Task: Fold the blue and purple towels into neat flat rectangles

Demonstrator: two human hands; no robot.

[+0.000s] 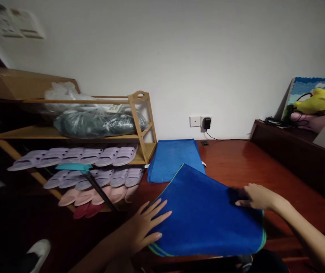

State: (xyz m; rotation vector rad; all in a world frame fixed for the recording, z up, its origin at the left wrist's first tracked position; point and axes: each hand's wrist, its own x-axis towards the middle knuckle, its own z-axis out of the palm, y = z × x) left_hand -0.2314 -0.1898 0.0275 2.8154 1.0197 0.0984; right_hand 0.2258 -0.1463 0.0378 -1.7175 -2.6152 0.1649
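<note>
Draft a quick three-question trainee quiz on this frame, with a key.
1. True or false: the left hand is clenched in a fist.
2. What colour runs along the edge of the dark blue cloth? A) white B) green C) red
3. Fill in: the lighter blue cloth lies between the dark blue cloth and the ____.

Key:
1. False; the left hand is spread open.
2. B.
3. Wall.

Single head-worn view, facing forward and down, close over left hand (142,227) and right hand (261,196); wall (168,68) ahead.
</note>
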